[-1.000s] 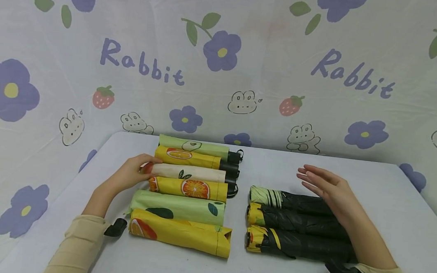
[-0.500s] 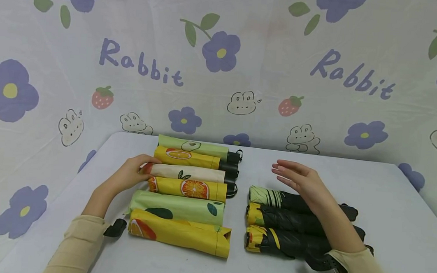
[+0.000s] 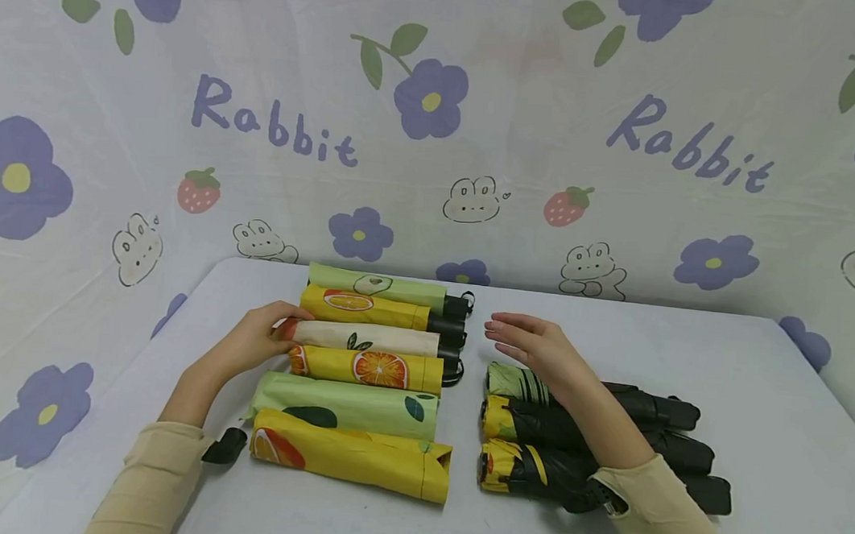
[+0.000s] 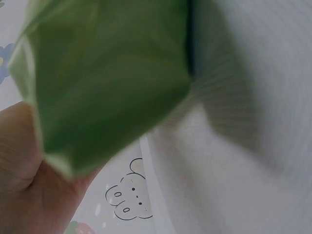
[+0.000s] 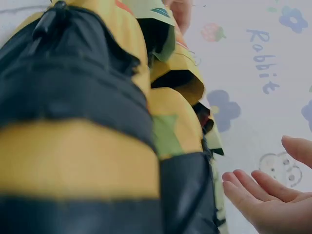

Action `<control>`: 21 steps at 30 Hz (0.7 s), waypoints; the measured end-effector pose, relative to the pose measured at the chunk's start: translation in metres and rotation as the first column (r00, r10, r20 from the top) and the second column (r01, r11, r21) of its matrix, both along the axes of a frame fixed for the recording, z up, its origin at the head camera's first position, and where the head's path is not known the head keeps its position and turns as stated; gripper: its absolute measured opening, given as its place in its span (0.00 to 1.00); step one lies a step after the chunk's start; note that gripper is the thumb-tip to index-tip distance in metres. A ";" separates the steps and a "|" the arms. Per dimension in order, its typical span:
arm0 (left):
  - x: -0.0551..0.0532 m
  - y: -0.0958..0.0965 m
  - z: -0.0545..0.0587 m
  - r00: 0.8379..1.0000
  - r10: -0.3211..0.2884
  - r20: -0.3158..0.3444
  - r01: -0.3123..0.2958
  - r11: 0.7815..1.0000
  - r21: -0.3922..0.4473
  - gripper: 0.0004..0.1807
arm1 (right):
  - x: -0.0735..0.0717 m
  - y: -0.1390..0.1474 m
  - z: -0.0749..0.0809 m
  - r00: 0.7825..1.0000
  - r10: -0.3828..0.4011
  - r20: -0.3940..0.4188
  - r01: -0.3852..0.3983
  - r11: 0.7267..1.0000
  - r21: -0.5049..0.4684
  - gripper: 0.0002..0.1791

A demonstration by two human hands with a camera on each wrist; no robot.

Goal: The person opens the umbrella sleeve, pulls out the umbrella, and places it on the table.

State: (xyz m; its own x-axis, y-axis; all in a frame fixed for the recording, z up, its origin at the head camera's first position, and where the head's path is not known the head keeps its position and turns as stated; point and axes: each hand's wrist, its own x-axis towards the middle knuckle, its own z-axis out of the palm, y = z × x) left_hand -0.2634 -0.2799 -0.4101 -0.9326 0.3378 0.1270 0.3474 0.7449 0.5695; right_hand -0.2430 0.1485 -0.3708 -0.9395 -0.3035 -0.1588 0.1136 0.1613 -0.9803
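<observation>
My left hand (image 3: 253,338) pinches the left end of a cream folding umbrella (image 3: 380,339) in its sleeve, its black handle pointing right. Behind it lie a yellow orange-print umbrella (image 3: 375,306) and a light green avocado-print one (image 3: 390,287). In front is another yellow orange-print umbrella (image 3: 382,369). My right hand (image 3: 539,345) hovers with fingers extended, just right of the handles and holding nothing. Below its forearm lie three black folded umbrellas (image 3: 652,405) with green or yellow ends. The right wrist view shows the right hand (image 5: 273,200) with its fingers spread.
Nearer me lie a light green sleeve (image 3: 362,405) and a yellow sleeve (image 3: 352,457), with no handles showing. The green sleeve (image 4: 107,83) fills much of the left wrist view. Behind the white table (image 3: 327,528) hangs a rabbit-print cloth (image 3: 521,143).
My right hand has moved left over the black umbrellas, toward the handle ends of the left row. The left hand keeps its place on the cream umbrella.
</observation>
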 end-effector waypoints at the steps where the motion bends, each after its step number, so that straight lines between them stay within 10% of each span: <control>1: 0.000 0.000 0.000 1.000 -0.001 -0.002 0.001 1.000 -0.002 0.24 | 0.000 -0.003 -0.001 1.000 0.007 0.003 -0.007 1.000 -0.001 0.30; 21: 0.000 0.000 0.000 1.000 -0.002 -0.002 0.002 1.000 -0.004 0.24 | -0.011 -0.038 -0.011 0.998 0.060 0.032 -0.063 0.991 0.115 0.30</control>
State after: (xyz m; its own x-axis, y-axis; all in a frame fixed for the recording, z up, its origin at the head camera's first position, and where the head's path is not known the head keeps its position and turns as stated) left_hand -0.2637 -0.2803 -0.4102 -0.9315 0.3405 0.1277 0.3504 0.7463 0.5659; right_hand -0.2543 0.1102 -0.3817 -0.9142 -0.3385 -0.2229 0.1277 0.2812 -0.9511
